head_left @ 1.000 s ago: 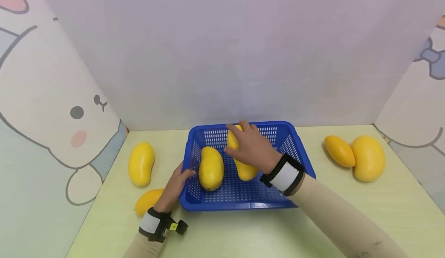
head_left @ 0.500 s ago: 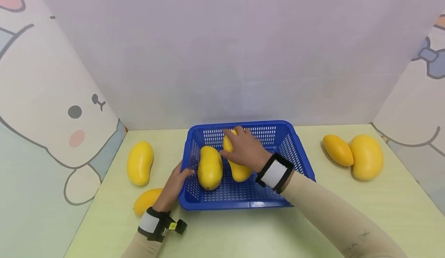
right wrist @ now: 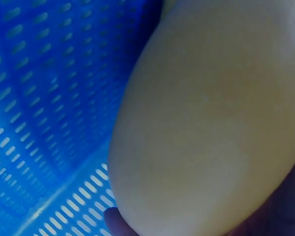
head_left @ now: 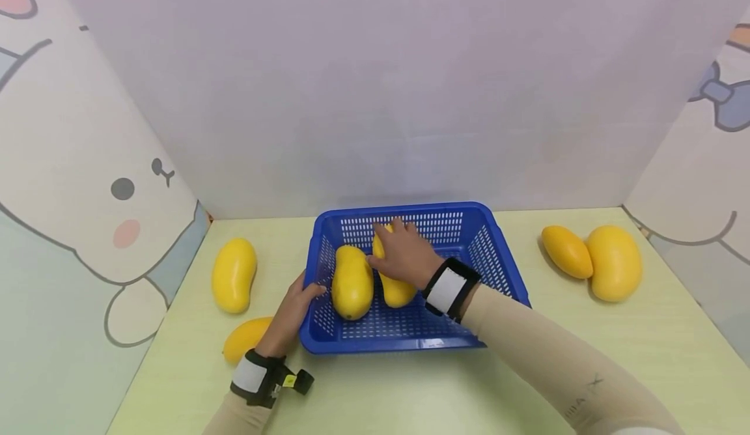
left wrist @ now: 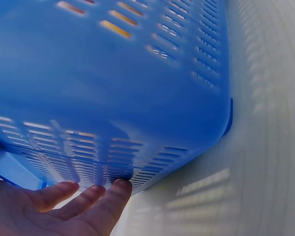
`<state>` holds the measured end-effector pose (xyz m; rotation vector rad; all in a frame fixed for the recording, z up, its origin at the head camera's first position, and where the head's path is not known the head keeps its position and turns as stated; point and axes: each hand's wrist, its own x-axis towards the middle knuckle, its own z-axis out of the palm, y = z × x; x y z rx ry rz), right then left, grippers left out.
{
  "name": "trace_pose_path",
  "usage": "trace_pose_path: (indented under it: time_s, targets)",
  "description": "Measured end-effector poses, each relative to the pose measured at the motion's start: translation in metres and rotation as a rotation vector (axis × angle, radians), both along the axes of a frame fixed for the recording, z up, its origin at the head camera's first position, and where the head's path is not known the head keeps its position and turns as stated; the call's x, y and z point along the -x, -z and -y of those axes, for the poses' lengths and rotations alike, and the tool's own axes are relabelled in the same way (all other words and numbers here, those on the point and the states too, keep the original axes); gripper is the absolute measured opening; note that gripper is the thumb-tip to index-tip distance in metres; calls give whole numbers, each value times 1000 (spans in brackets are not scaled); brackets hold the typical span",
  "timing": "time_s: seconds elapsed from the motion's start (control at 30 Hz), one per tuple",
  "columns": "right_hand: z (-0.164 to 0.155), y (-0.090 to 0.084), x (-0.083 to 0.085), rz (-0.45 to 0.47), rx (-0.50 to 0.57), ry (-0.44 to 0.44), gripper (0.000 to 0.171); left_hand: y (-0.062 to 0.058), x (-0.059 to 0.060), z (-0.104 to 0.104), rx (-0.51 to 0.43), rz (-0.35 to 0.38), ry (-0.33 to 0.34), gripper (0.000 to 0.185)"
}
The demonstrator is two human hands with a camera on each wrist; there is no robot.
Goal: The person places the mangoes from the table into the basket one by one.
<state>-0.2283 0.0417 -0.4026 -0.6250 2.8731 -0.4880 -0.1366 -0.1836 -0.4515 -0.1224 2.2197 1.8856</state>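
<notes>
A blue slotted basket [head_left: 500,266] stands mid-table. Inside it lie two yellow mangoes side by side. My right hand [head_left: 401,256] grips the right mango [head_left: 394,292], which fills the right wrist view [right wrist: 211,123] against the basket floor [right wrist: 39,98]. The left mango [head_left: 352,282] lies free beside it. My left hand [head_left: 295,308] holds the basket's left rim, thumb over the edge. In the left wrist view its fingers [left wrist: 103,201] lie straight against the basket's outer wall [left wrist: 113,73].
A mango [head_left: 234,275] lies on the table at the left, and another [head_left: 246,338] sits partly behind my left wrist. Two more mangoes [head_left: 566,251] [head_left: 614,263] lie at the right. Printed panels wall in the table on three sides.
My right hand has carried its mango leftward and down in the basket, up against the other mango. The left hand has stayed on the rim.
</notes>
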Motion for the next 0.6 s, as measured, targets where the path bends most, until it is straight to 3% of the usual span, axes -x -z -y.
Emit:
trace_pose_path:
  time_s: [0.6]
  targets:
    - [8, 19, 2, 17, -87, 1, 63, -1, 0, 0, 5, -6, 8, 69]
